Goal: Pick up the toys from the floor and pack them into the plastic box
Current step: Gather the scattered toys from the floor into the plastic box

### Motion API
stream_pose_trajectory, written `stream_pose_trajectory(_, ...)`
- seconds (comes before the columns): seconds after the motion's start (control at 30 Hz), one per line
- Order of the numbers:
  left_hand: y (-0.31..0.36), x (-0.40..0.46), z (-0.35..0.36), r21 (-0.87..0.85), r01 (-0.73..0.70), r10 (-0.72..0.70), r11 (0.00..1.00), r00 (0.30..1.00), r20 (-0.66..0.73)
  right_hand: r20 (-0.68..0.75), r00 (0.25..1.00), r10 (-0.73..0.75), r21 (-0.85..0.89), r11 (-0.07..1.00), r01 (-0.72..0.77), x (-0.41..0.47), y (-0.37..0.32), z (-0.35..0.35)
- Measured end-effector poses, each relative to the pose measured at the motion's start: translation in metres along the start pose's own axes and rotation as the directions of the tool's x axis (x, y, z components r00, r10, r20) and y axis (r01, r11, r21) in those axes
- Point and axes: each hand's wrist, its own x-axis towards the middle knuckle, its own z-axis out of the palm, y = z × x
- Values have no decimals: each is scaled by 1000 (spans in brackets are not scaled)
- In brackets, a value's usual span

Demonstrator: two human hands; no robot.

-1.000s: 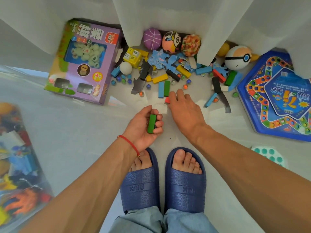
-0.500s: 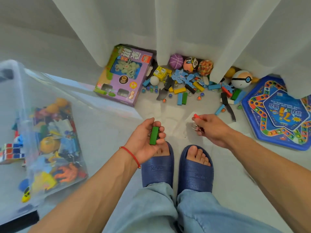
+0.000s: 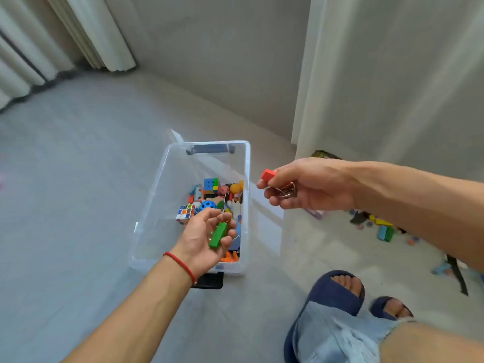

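Your left hand (image 3: 207, 233) curls round a green block (image 3: 218, 235) right above the plastic box (image 3: 159, 184), ready to drop it; your right hand (image 3: 309, 186) pinches a red block (image 3: 268, 175) just beside the rim, a metal clip (image 3: 286, 191) tucked under its fingers

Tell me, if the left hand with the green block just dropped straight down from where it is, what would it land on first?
Most likely the pile of toys inside the clear plastic box: the left hand, holding the green block, appears above its near end, though depth is uncertain.
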Motion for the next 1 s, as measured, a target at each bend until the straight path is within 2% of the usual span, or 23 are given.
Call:
stream_pose_trajectory(0.1,22,-2,-35,-124,-80,63,989,989,-132,-120,993,-2,-65,998,-6,39,-15,51)
stream_pose_trajectory(0.17,32,1,-52,-138,-81,56,987,983,-176,-192,981,16,-109,993,-38,59,-16,76)
stream_pose_trajectory(0.3,41,6,-62,-67,-104,86,992,969,-233,-246,968,57,-240,964,-118,68,-11,96)
stream_pose_trajectory(0.43,39,12,-59,32,-70,75,997,972,-222,-283,959,29,-341,931,-129,59,-4,78)
stream_pose_trajectory(0.53,32,13,-44,150,-40,74,988,971,-228,-313,950,-13,-435,891,-131,41,4,45)
stream_pose_trajectory(0.73,-4,15,12,393,-185,283,901,936,-208,-431,903,-1,-452,866,-214,-25,34,-57)
stream_pose_trajectory(0.87,-44,25,70,516,-250,335,820,939,-77,-521,852,48,-388,876,-287,-85,69,-135)
stream_pose_trajectory(1.0,-100,48,133,635,-272,272,723,957,101,-662,742,105,-268,891,-366,-122,110,-214)
